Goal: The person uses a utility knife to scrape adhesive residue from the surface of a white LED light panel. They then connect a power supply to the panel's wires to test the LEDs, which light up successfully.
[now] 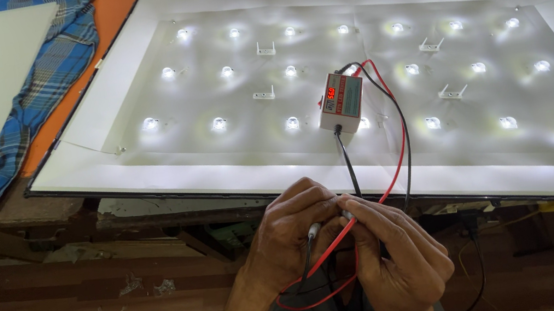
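The tips of both probes are hidden where the two hands meet at the bottom centre, so the contact point between them cannot be made out. The left hand is curled closed around a thin black probe with a pale grey collar; the right hand is closed in a pinch on a second probe, almost wholly covered by its fingers. Both forearms are cut off by the lower edge.

A red lead and a black lead run from the hands up to a small white box-shaped tester, which lies near the middle of the large white backlight panel. The tester carries a green label and a small red lit display; its characters are too small to read.

The panel has a thin dark frame, a creased white reflector sheet and rows of round glowing lenses, with small white plastic clips between them. Its right end is cut off. It rests on a worn wooden table, beside a blue checked cloth over an orange sheet
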